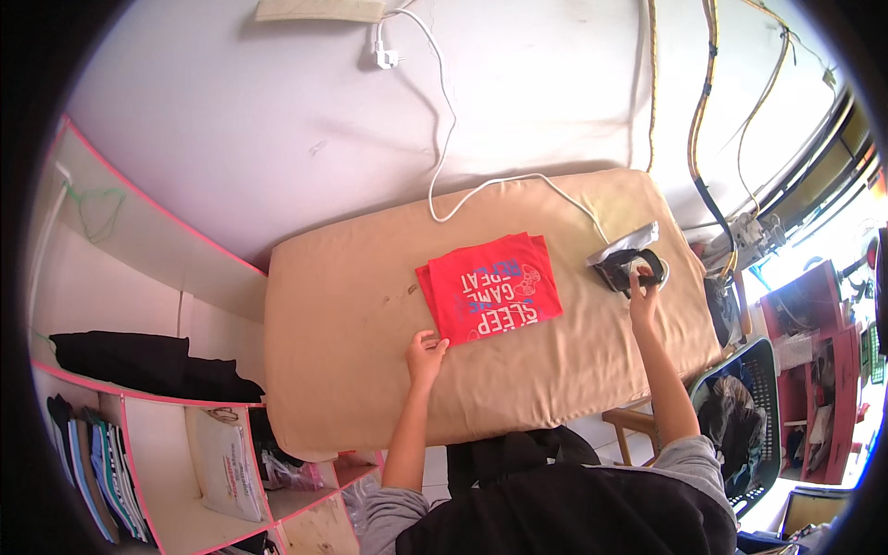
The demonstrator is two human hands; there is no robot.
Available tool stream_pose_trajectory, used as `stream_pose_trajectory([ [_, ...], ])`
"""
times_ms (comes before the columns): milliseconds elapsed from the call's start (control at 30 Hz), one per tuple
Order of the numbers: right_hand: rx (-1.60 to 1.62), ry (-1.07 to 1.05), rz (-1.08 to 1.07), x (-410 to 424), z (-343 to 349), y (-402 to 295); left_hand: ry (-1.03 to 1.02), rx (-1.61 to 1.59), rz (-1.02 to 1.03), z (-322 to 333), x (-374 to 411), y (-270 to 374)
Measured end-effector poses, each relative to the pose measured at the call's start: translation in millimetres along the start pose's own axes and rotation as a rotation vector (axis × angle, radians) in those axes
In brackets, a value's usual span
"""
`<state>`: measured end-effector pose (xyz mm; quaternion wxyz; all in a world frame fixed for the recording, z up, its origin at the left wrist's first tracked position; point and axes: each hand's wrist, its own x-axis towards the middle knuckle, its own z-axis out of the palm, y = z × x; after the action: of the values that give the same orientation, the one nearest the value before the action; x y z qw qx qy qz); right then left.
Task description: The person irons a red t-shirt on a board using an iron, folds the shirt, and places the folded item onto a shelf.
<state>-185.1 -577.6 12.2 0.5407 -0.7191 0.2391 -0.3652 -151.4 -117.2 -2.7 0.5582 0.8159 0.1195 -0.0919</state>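
Observation:
A folded red T-shirt (pixel 496 288) with white and blue print lies on a padded ironing table (pixel 347 298) covered in tan cloth. My left hand (pixel 426 354) touches the shirt's near left corner with its fingertips, fingers slightly bent. To the right of the shirt, an electric iron (pixel 621 267) is tilted, its metal soleplate raised and facing away from me. My right hand (pixel 645 288) is at the iron's dark handle, fingers curled around it. A white power cord (pixel 492 182) runs from the iron over the table and up the wall.
A white plug (pixel 386 57) hangs on the wall. Pink-edged shelves (pixel 159 402) with a black garment (pixel 152 364) and folded clothes stand on the left. On the right is a green plastic basket (pixel 766 416) of clothes. A wooden stool (pixel 628 427) stands partly under the table's near edge.

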Motion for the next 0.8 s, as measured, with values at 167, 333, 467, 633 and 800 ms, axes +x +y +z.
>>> stream_pose_trajectory([
  [167, -0.189, -0.186, -0.085, 28.7, 37.6, -70.5, 0.187, 0.439, 0.498, 8.7, -30.6, 29.2],
  [333, -0.510, -0.686, -0.279, 15.1, 102.0, -147.4, 0.104, 0.789, 0.733, 13.4, -42.0, 2.5],
  [467, -0.721, -1.127, -0.577, -45.5, 160.0, -167.9, 0.094, 0.715, 0.705, 12.5, -44.8, 0.6],
  [633, -0.640, -0.980, -0.765, -69.5, 233.5, -159.3, 0.141, 0.718, 0.712, 10.6, -46.1, 0.6],
  [800, -0.771, -1.125, -0.564, -33.7, 256.9, -160.8, 0.158, 0.654, 0.707, 11.5, -44.7, 3.8],
])
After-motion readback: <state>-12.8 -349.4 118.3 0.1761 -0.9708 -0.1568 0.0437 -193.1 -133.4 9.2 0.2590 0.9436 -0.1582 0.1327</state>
